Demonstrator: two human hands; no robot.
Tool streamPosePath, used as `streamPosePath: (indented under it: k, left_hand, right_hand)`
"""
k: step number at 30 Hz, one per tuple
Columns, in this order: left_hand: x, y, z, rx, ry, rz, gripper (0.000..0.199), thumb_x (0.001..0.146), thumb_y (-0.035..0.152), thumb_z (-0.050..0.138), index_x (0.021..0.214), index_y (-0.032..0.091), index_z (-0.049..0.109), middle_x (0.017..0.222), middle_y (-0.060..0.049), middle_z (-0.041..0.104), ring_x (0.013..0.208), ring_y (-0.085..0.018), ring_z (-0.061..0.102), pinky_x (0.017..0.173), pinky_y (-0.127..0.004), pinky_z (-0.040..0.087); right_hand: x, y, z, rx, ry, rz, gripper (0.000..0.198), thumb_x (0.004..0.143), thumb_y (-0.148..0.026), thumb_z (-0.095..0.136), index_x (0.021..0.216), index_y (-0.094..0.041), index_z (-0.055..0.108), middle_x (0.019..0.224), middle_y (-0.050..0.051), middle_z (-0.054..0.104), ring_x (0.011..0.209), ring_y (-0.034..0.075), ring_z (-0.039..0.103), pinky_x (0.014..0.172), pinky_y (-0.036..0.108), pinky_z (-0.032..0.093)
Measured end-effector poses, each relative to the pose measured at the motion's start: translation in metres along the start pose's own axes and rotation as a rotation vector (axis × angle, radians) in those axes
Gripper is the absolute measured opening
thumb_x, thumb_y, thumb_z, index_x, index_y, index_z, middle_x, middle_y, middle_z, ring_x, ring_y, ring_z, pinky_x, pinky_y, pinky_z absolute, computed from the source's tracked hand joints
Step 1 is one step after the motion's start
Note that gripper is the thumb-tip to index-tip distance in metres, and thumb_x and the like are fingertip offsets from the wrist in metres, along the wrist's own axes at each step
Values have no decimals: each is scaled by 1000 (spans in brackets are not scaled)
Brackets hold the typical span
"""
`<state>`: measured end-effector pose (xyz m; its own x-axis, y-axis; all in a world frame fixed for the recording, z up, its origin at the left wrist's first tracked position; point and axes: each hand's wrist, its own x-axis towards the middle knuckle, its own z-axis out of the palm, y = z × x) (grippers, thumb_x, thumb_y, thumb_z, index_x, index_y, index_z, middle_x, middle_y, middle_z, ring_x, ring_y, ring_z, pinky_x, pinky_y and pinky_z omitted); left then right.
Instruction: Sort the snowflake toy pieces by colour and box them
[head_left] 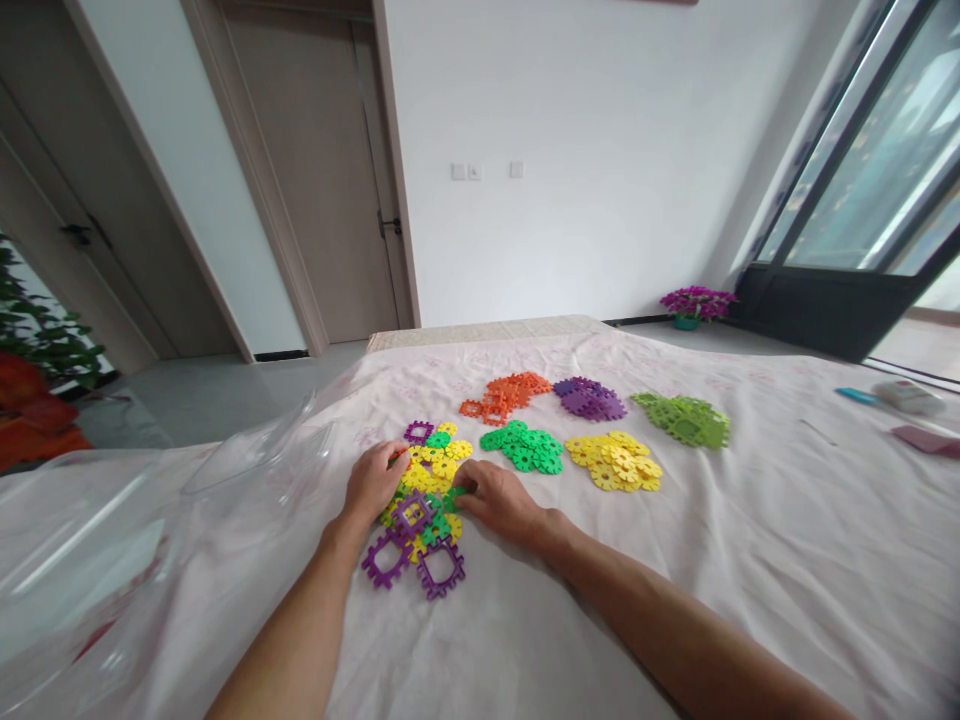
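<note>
In the head view a mixed pile of flat plastic building pieces, mostly yellow flower discs [420, 480], lies between my two hands. My left hand [373, 482] is at the pile's left side, its fingers closed around an orange piece [397, 456] that shows only in part. On the right side, my right hand [499, 497] pinches a green flower disc [453, 498] between thumb and fingers. Purple square frames [441, 570] lie at the near end of the pile. Another purple frame [418, 432] sits at its far end.
Beyond the hands lie sorted heaps: orange [517, 388], purple [590, 398], green [525, 447], yellow [615, 462] and light green [686, 420]. Clear plastic containers [247, 455] stand at left. A blue item [857, 396] and a whitish packet [909, 397] lie far right on the cloth [750, 560].
</note>
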<state>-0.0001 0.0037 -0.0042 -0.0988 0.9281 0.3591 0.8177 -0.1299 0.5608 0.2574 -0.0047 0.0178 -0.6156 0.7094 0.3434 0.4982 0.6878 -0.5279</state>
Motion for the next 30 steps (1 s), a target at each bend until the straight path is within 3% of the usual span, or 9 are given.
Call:
streamPosePath:
  k: [5, 9, 13, 17, 19, 22, 25, 30]
  left_hand:
    - [1, -1, 0, 4, 0, -3, 32, 89, 36, 49, 108, 22, 71, 117, -5, 72, 113, -22, 63, 101, -33, 46]
    - [1, 0, 0, -6, -7, -4, 33, 89, 37, 49, 108, 22, 71, 117, -5, 72, 112, -22, 64, 99, -33, 47]
    - [1, 0, 0, -6, -5, -8, 33, 89, 37, 48, 108, 21, 71, 117, -5, 72, 112, -22, 64, 100, -34, 47]
    - [1, 0, 0, 0, -2, -9, 33, 90, 37, 48, 108, 21, 70, 117, -5, 72, 112, -22, 63, 101, -34, 46]
    - [0, -1, 0, 3, 1, -9, 32, 90, 36, 48, 108, 21, 70, 117, -5, 71, 113, -22, 63, 101, -33, 46]
    - [1, -1, 1, 8, 2, -6, 31, 90, 36, 49, 108, 22, 70, 118, -5, 71, 113, -21, 63, 102, -33, 46]
    - [1, -1, 0, 13, 5, -12, 31, 90, 35, 50, 108, 22, 71, 117, -5, 72, 112, -21, 63, 101, -33, 46]
    - [1, 1, -1, 16, 0, -9, 31, 90, 34, 49, 108, 21, 71, 117, -5, 72, 112, -21, 63, 101, -32, 46]
  right_hand:
    - [2, 6, -12, 95, 194, 95, 8, 88, -19, 56, 92, -21, 63, 86, 1, 69, 77, 16, 61, 69, 26, 43]
    - [4, 20, -36, 27, 364, 217, 12, 89, -22, 53, 92, -22, 65, 85, 1, 70, 76, 17, 61, 68, 26, 42]
    - [0, 35, -58, -189, 375, 379, 20, 93, -27, 50, 100, -23, 69, 93, 3, 72, 85, 20, 63, 72, 28, 42]
    - [-2, 36, -64, -339, 380, 299, 23, 93, -24, 52, 104, -21, 72, 109, 8, 71, 102, 23, 59, 87, 33, 42]
    - [-2, 29, -58, -275, 330, 210, 21, 92, -21, 54, 101, -21, 73, 105, 7, 72, 101, 22, 60, 88, 32, 42]
    - [-1, 7, -44, -94, 135, 79, 17, 89, -17, 57, 94, -21, 74, 93, 3, 72, 87, 16, 63, 78, 26, 43]
    - [-4, -16, -31, 1, -84, 7, 12, 85, -29, 69, 92, -22, 74, 86, 0, 70, 75, 13, 61, 66, 23, 41]
    - [-11, -38, -22, -101, -250, -140, 54, 64, -58, 82, 105, -24, 71, 94, 2, 68, 86, 19, 60, 69, 26, 40]
